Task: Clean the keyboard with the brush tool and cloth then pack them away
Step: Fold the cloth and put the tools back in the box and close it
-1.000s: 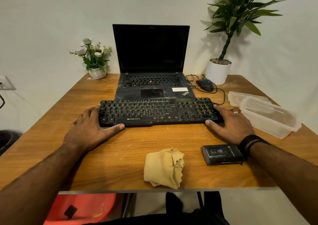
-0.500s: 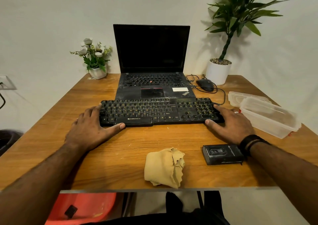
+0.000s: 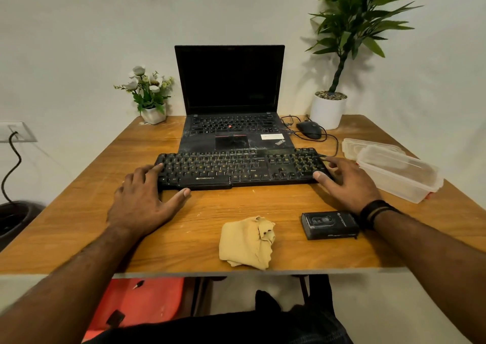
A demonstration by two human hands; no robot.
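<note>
Nearest to me lies the crumpled yellow cloth point(image 3: 246, 241), and right of it the black brush tool case point(image 3: 329, 224). Further on, my left hand point(image 3: 144, 199) and right hand point(image 3: 347, 183) lie with fingers spread against the two ends of the dusty Zebronics keyboard point(image 3: 242, 168), gripping nothing. Behind stands the ThinkPad laptop point(image 3: 231, 106).

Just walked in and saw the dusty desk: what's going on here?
A person has both hands on a black keyboard lying in front of an open laptop: left hand at its left end, right hand at its right. Cleaning hasn't started: the tan cloth and black brush tool case lie untouched nearer the table edge.
</note>
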